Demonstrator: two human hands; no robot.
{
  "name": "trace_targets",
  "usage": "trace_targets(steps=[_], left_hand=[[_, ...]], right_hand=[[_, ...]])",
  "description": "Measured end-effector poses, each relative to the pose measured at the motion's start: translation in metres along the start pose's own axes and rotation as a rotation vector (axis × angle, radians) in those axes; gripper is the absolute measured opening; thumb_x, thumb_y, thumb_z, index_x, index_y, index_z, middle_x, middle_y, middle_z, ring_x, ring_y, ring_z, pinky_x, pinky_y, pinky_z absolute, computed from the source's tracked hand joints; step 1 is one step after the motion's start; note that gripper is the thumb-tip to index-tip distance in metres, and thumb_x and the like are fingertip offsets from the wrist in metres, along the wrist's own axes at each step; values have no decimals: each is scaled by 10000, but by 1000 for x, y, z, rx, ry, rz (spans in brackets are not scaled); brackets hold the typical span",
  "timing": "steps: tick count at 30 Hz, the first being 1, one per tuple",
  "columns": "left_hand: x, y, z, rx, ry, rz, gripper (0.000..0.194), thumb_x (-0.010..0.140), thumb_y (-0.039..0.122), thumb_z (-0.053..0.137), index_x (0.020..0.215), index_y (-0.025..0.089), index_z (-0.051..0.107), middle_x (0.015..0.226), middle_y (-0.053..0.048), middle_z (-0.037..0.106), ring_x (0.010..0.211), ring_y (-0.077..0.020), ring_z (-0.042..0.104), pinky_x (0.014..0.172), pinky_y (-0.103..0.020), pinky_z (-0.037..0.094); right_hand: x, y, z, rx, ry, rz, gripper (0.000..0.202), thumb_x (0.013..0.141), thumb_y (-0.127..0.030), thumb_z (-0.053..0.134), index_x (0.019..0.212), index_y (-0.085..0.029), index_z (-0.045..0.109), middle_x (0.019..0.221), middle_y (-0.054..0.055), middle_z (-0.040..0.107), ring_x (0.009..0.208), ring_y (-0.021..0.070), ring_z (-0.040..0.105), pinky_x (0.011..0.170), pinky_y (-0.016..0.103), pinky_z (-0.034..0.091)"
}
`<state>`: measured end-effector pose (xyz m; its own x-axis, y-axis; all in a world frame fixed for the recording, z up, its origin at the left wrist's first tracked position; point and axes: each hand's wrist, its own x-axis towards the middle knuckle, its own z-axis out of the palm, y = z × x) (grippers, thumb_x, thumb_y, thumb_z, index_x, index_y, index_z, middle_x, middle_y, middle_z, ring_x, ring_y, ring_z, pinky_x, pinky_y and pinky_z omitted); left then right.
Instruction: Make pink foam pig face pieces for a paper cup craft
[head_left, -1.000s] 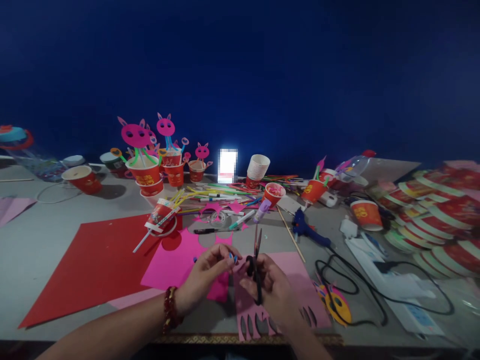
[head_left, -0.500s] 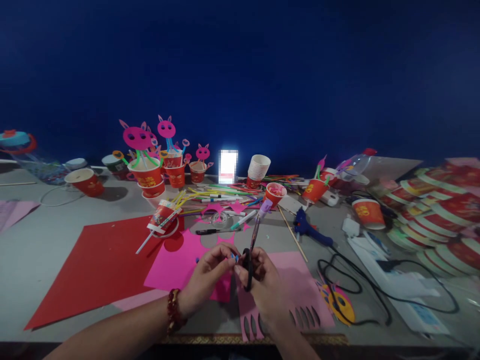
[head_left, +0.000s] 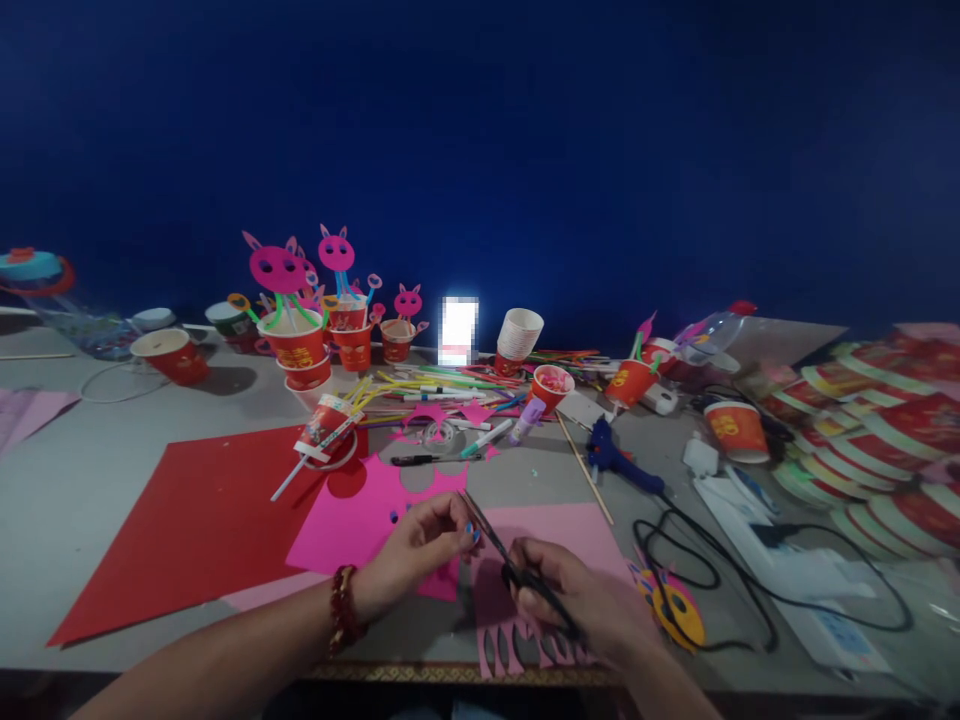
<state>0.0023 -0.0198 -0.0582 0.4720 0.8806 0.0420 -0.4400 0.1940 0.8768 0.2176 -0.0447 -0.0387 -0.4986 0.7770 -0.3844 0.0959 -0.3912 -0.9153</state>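
Between the thumb and forefinger of my left hand (head_left: 416,550) is a small bright blue piece (head_left: 472,533); its exact kind is too small to tell. My right hand (head_left: 574,590) grips a pair of dark-handled scissors (head_left: 491,537). Their blades point up and left, close beside the left fingertips. Under my left hand lies a bright pink sheet (head_left: 337,530) with round cutouts and tiny dark blue bits on it. A pale pink sheet (head_left: 585,530) is below my right hand, with leaf-shaped slots along its near edge.
A red sheet (head_left: 172,530) lies at left. Behind are decorated red paper cups (head_left: 296,350), a purple glue stick (head_left: 527,420), a black pen (head_left: 427,460) and scattered pipe cleaners. To the right are a blue glue gun (head_left: 619,460), black cables and stacked cups (head_left: 892,440).
The scissors have swung from upright to blades pointing up-left. My right hand has moved right, away from the left, uncovering the glue stick. The left hand still pinches the blue piece.
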Motion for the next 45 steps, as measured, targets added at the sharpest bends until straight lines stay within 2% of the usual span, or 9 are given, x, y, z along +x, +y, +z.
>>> trace_targets(steps=[2,6,12,17,22,37,45], left_hand=[[0,1,1,7,-22,-49,285,804,372,780,799,172,577,819,-16,595,726,-127,560,680,-240,440],[0,6,3,0,-75,-93,316,778,377,802,771,159,574,820,-17,598,723,-124,578,691,-246,458],[1,11,5,25,-74,-150,325,760,377,816,737,150,584,778,-25,626,677,-123,604,657,-242,474],[2,12,5,15,-60,-181,339,726,387,837,719,150,595,736,-28,647,658,-132,618,648,-243,480],[3,13,5,-32,-43,-221,337,699,380,852,715,151,604,692,-22,652,641,-134,620,630,-236,467],[4,11,-1,12,-69,-238,319,701,387,851,730,148,641,703,-18,647,651,-125,612,656,-232,463],[4,12,0,19,-62,-247,315,692,384,857,734,146,656,709,-17,652,642,-116,608,631,-215,455]], right_hand=[[-3,1,-6,-15,-29,16,649,575,-757,770,723,-219,439,567,-101,417,446,55,366,436,191,225],[-3,-1,-14,-48,-82,19,620,610,-689,810,688,-211,423,581,-92,401,498,55,322,449,190,201],[0,-1,-23,-157,-139,8,644,613,-721,787,663,-216,390,566,-107,336,506,52,234,444,204,164],[2,0,-25,-280,-110,29,650,633,-724,764,645,-224,348,583,-110,271,534,65,195,450,207,163],[2,-5,-24,-378,-73,18,567,667,-585,795,649,-220,362,594,-104,282,553,73,216,471,208,173],[2,-7,-25,-418,-71,66,373,676,-359,729,647,-225,382,577,-107,309,545,78,245,476,214,186],[2,-10,-25,-443,-82,58,394,680,-391,736,652,-222,381,591,-105,305,566,83,246,488,215,190]])
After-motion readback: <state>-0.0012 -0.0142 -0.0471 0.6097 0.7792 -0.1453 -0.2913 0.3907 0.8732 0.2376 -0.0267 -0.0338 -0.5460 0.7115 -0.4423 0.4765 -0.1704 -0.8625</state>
